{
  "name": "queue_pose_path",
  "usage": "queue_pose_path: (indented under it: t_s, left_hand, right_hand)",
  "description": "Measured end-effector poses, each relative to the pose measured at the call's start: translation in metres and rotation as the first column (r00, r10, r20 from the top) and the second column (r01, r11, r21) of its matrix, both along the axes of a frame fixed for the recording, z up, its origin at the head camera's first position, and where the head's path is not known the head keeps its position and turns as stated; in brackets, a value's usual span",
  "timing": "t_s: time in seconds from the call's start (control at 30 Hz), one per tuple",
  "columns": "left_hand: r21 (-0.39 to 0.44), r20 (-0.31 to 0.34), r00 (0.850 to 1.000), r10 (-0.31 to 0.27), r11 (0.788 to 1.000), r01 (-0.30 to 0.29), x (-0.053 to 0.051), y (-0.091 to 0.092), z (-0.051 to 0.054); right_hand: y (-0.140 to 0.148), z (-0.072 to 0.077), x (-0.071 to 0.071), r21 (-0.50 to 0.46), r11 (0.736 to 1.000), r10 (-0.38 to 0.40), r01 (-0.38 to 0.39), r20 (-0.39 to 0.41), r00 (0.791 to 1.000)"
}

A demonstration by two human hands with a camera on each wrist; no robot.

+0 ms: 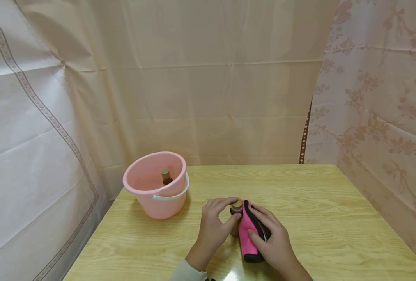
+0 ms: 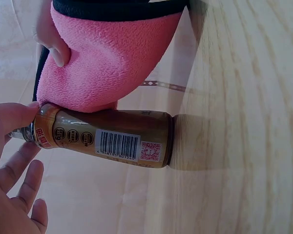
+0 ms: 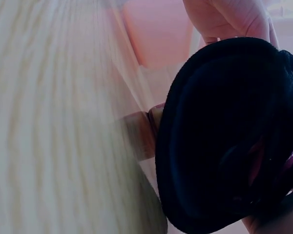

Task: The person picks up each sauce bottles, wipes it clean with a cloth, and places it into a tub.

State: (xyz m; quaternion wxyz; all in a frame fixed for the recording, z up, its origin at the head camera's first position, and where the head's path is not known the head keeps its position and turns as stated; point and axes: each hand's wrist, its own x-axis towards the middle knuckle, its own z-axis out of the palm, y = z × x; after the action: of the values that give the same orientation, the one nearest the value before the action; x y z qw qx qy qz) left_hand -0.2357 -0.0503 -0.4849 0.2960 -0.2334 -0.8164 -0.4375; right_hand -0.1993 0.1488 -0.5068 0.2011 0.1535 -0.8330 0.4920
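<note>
A brown bottle with a gold cap and a barcode label stands upright on the table. My left hand holds it at the neck and cap between thumb and forefinger, the other fingers off it. Right beside the bottle, my right hand grips a pink fuzzy fabric item with black trim, thumb on its near side. In the right wrist view, its wide black-edged opening faces the camera, the inside too dark to make out. The pink fabric touches the bottle and hides part of it in the head view.
A pink bucket with a white handle stands at the table's left, and a second bottle with a gold cap pokes up inside. The wooden table is bordered by hanging cloths behind and at both sides.
</note>
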Motion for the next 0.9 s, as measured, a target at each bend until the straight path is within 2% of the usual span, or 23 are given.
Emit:
queue_pose_path:
  t_s: [0.23, 0.43, 0.63, 0.9]
  left_hand:
    - [0.009, 0.036, 0.999, -0.006, 1.000, 0.006, 0.0004, -0.0001, 0.0016]
    - [0.015, 0.033, 0.999, -0.013, 1.000, 0.013, 0.0006, -0.0001, 0.0016]
    - [0.016, 0.019, 1.000, -0.013, 1.000, 0.012, 0.0012, 0.0005, 0.0029]
    - [0.017, 0.011, 1.000, -0.025, 1.000, 0.024, 0.0005, 0.0007, 0.0017]
  right_hand:
    - [0.0006, -0.0028, -0.0020, 0.080, 0.997, -0.004, 0.001, 0.035, 0.999]
    - [0.0008, -0.0058, -0.0030, 0.141, 0.990, -0.013, 0.004, 0.064, 0.998]
    - [0.0018, -0.0074, -0.0052, 0.190, 0.982, -0.041, 0.016, 0.127, 0.991]
    - [0.0018, -0.0073, -0.0051, 0.203, 0.979, -0.047, 0.014, 0.158, 0.986]
